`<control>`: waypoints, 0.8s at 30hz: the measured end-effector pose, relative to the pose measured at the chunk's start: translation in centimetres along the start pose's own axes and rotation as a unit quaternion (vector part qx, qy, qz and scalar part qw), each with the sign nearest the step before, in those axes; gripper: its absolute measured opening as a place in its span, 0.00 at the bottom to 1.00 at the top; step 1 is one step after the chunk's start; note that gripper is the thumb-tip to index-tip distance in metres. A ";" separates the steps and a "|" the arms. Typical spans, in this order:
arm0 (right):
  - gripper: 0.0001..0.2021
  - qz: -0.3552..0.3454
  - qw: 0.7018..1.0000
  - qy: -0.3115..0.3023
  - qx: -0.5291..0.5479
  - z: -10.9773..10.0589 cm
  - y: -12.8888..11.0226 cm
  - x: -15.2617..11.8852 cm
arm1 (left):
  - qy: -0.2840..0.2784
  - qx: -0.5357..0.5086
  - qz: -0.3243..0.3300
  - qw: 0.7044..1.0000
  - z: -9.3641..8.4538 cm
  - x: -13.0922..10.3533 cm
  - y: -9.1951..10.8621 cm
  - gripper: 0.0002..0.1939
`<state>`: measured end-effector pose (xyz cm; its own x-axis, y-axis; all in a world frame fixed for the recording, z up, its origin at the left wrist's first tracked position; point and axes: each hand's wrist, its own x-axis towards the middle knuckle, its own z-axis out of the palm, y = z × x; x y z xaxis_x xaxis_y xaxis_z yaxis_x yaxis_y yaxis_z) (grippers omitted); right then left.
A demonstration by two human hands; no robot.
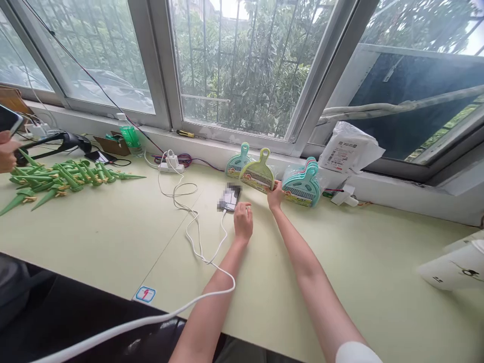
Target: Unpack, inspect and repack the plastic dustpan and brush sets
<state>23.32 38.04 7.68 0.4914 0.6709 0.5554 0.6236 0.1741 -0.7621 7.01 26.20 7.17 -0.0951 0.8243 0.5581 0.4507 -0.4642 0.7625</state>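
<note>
My right hand (275,195) has its fingers closed on the lower right corner of a yellow-green mini dustpan (260,169) with a brush and a printed label, standing upright with its handle up. Just behind it on the left stands a similar teal dustpan (238,159). Right of my hand is a stack of teal and pink dustpans (304,184) in clear wrap. My left hand (243,221) rests low over the table with loosely bent fingers and nothing visible in it. Beside it lies a phone (231,196), plugged into a white cable, its screen partly blurred.
The cable (196,222) loops across the table (162,217) to a power strip (172,164). Green folded leaf-like pieces (71,176) lie at left, near another person's hand (6,151). A bottle (130,136), a wrapped package (348,151) and a white container (454,267) stand around.
</note>
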 end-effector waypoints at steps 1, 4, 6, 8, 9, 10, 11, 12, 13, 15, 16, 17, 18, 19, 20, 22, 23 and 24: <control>0.21 -0.001 1.000 -0.011 0.010 1.4 0.0 0.7 | -0.013 -0.001 0.004 1.000 0.0 0.0 0.1 0.12; 0.21 -0.003 0.998 -0.050 0.046 5.2 0.4 2.2 | -0.030 -0.005 -0.010 0.999 0.0 0.1 0.1 0.12; 0.20 -0.004 0.997 -0.060 0.049 7.1 0.8 2.8 | -0.028 -0.011 -0.033 0.999 0.0 0.2 -0.1 0.12; 0.20 -0.005 0.998 -0.061 0.033 8.4 1.3 3.1 | -0.030 -0.017 -0.048 0.998 0.1 0.2 -0.2 0.11; 0.19 -0.008 0.998 -0.062 0.023 8.9 1.5 3.2 | -0.036 -0.019 -0.051 0.998 0.1 0.2 -0.2 0.11; 0.19 -0.013 0.998 -0.064 0.013 9.2 1.7 3.2 | -0.046 -0.021 -0.052 0.997 0.2 0.2 -0.2 0.11; 0.19 -0.017 0.998 -0.065 -0.001 9.5 1.9 3.2 | -0.059 -0.022 -0.051 0.997 0.2 0.2 -0.2 0.11; 0.19 -0.018 0.997 -0.067 -0.021 9.7 2.0 3.1 | -0.072 -0.022 -0.051 0.996 0.3 0.2 -0.2 0.11; 0.19 -0.018 0.996 -0.068 -0.046 9.8 2.1 3.1 | -0.084 -0.021 -0.052 0.995 0.3 0.1 -0.2 0.11; 0.19 -0.020 0.992 -0.064 -0.103 10.0 2.0 2.8 | -0.101 -0.016 -0.058 0.993 0.2 0.1 0.0 0.10; 0.19 -0.025 0.990 -0.057 -0.129 10.1 1.9 2.7 | -0.107 -0.014 -0.062 0.992 0.2 0.1 0.0 0.10; 0.19 -0.033 0.987 -0.047 -0.149 10.1 1.8 2.6 | -0.113 -0.013 -0.065 0.991 0.2 0.1 0.1 0.10; 0.18 -0.044 0.985 -0.039 -0.161 10.2 1.7 2.5 | -0.117 -0.013 -0.067 0.991 0.1 0.1 0.2 0.10; 0.18 -0.052 0.984 -0.035 -0.165 10.3 1.7 2.5 | -0.121 -0.015 -0.070 0.990 0.1 0.2 0.2 0.10; 0.18 -0.056 0.985 -0.037 -0.162 10.4 1.7 2.5 | -0.123 -0.018 -0.074 0.989 0.1 0.2 0.2 0.10; 0.19 -0.050 0.988 -0.055 -0.139 10.6 1.9 2.6 | -0.126 -0.026 -0.080 0.988 0.1 0.2 0.3 0.10; 0.19 -0.044 0.989 -0.064 -0.122 10.7 2.0 2.7 | -0.127 -0.029 -0.082 0.988 0.2 0.2 0.3 0.10; 0.20 -0.039 0.991 -0.069 -0.105 10.8 2.1 2.7 | -0.129 -0.033 -0.082 0.988 0.2 0.2 0.3 0.10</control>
<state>19.44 48.01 3.99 0.3590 0.7556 0.5479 0.7760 0.0846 -0.6250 7.29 26.27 7.39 0.0710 0.9417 0.3289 0.3882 -0.3298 0.8605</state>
